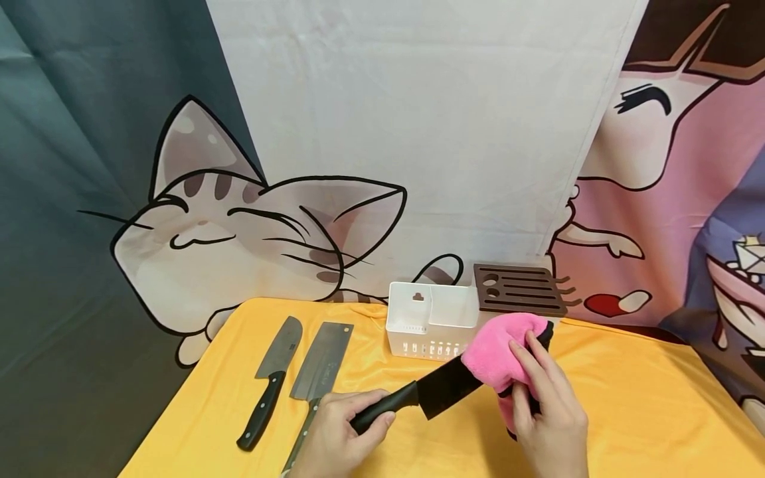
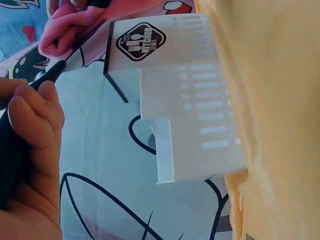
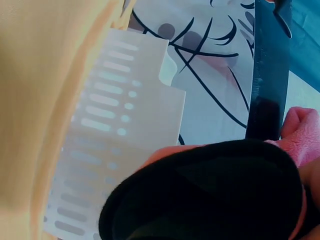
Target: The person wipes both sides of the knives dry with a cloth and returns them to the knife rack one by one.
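Observation:
My left hand (image 1: 343, 425) grips the black handle of a black-bladed knife (image 1: 448, 387), its blade pointing up and to the right. Around the blade's far end is a pink cloth (image 1: 502, 348) with dark edging, which my right hand (image 1: 550, 405) pinches between thumb and fingers. The cloth hides the knife's tip. In the right wrist view the dark blade (image 3: 269, 85) runs down into the pink cloth (image 3: 302, 137). Left of my hands lie a cleaver (image 1: 323, 362), its handle partly behind my left hand, and a black-handled kitchen knife (image 1: 271, 382).
A white slotted holder (image 1: 433, 322) stands at the table's back, its right section topped by a brown slotted lid (image 1: 516, 290) with hooks on the side. Yellow cloth (image 1: 633, 392) covers the table. Behind hangs a printed curtain (image 1: 418, 119) with cartoon figures.

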### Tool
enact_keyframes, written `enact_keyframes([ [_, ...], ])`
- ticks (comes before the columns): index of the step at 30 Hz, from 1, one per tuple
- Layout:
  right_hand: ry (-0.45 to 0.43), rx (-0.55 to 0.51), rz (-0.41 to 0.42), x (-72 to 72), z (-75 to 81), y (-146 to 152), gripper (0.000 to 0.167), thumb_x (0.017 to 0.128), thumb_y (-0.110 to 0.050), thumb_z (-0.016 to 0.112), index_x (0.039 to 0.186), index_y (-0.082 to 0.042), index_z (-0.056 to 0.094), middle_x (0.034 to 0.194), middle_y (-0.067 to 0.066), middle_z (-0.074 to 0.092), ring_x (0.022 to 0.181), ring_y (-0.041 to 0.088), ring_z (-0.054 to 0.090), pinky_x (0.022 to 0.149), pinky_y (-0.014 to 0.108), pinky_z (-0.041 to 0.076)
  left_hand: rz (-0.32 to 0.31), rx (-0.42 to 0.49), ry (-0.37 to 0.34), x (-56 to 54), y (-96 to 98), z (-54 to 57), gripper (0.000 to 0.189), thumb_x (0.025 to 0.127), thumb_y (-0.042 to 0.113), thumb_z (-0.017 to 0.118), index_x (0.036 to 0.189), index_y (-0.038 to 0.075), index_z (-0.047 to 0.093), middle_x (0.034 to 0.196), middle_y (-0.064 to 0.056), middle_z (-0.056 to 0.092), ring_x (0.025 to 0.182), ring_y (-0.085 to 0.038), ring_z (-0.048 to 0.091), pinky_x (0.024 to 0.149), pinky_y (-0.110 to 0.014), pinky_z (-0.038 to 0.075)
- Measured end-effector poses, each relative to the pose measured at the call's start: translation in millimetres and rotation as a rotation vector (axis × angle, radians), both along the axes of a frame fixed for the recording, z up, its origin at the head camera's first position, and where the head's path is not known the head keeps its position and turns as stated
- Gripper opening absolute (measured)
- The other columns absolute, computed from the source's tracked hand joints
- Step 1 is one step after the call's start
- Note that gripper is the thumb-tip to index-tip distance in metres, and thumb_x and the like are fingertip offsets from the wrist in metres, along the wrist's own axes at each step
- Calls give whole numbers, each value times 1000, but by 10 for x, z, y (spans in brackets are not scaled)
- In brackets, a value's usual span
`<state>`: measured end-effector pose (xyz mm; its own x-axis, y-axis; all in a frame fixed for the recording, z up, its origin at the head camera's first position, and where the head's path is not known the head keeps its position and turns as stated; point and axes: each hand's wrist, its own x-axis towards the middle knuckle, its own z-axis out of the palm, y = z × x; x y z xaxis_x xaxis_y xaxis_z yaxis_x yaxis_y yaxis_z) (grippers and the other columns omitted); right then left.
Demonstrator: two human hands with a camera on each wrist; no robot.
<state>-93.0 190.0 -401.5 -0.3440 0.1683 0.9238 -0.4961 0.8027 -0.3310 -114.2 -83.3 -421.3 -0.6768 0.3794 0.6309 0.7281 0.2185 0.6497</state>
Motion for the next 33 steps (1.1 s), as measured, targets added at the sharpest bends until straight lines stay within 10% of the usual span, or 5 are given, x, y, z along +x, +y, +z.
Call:
enact_keyframes([
  [20,-137,226,123,47,-157,-18,45,108,-28,34,117,-10,73,124,14,68,112,32,57,114,24,31,67,71,-69,-6,-44,34,13,90,7,74,101,12,76,79,8,71,64,1,62,57,-19,53],
  [33,-179,392,249,117,-174,-136,48,91,-6,33,120,-15,71,125,14,66,111,34,56,119,31,24,91,82,-162,1,-48,56,13,91,10,75,103,14,76,75,9,68,62,-2,60,53,-21,52],
])
